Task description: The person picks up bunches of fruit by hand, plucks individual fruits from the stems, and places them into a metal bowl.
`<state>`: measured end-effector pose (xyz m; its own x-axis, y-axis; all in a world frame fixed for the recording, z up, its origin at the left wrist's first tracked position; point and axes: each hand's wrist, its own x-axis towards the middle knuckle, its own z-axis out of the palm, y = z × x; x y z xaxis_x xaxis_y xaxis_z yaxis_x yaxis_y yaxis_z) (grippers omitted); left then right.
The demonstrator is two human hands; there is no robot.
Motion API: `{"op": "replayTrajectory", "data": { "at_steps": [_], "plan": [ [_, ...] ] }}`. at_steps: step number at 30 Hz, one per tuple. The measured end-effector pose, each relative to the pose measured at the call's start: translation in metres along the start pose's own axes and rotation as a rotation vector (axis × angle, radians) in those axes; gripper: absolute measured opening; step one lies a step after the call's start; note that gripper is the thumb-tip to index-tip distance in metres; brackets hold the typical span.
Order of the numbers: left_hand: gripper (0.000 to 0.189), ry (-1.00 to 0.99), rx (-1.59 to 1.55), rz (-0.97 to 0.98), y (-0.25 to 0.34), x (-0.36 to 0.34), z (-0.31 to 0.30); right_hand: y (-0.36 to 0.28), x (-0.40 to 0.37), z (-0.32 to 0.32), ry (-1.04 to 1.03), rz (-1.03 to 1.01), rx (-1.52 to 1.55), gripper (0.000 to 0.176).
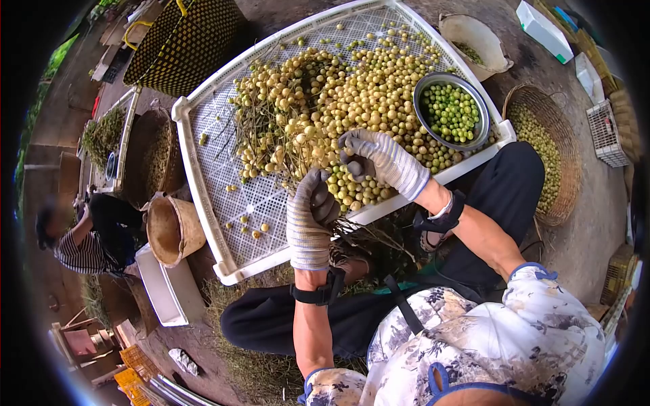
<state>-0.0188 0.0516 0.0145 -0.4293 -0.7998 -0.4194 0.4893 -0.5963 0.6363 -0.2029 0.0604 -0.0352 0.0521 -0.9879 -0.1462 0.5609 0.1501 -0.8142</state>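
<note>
Both hands wear striped gloves with grey fingers. My left hand (311, 216) is at the near edge of a white mesh tray (203, 162), its fingers curled round the stems of a fruit bunch. My right hand (382, 161) is just to the right, above the fruit, fingers bent together; what they hold, if anything, is too small to tell. Between and beyond the hands lie stemmed bunches of yellowish round fruit (291, 88). Loose fruit (379, 88) covers the tray's middle and right. A metal bowl of green fruit (450, 111) rests at the tray's right side.
A wicker basket of fruit (542, 145) stands at the right, a pale bucket (474, 44) behind the tray. At the left are a black-and-yellow woven basket (183, 51), a tan bucket (175, 229), a white box (162, 287) and a seated person (88, 237). Stripped stems lie below the tray.
</note>
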Motion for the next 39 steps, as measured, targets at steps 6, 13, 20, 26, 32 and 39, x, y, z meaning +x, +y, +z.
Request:
{"op": "replayTrajectory", "data": {
  "at_steps": [6,13,20,26,32,39],
  "plan": [
    [0.017,0.044,0.342,-0.021,0.007,-0.003,0.005,-0.011,0.015,-0.002,-0.115,-0.042,-0.430,0.067],
    [0.014,0.198,0.560,-0.004,-0.002,0.015,-0.009,-0.009,0.027,0.005,-0.168,-0.070,-0.867,0.045],
    [0.010,0.130,0.423,0.085,-0.013,0.019,-0.008,0.004,0.011,0.006,0.020,0.218,-0.140,0.021],
    [0.006,0.077,0.310,0.017,-0.011,0.012,-0.009,0.006,0.012,-0.009,-0.092,0.231,0.076,0.021],
    [0.007,0.140,0.549,0.001,-0.010,0.012,-0.011,-0.009,0.014,0.000,-0.128,0.064,-0.411,0.024],
    [0.014,0.061,0.199,-0.071,-0.012,0.010,-0.012,-0.012,0.006,0.010,-0.038,0.125,-0.158,0.026]
  ]
}}
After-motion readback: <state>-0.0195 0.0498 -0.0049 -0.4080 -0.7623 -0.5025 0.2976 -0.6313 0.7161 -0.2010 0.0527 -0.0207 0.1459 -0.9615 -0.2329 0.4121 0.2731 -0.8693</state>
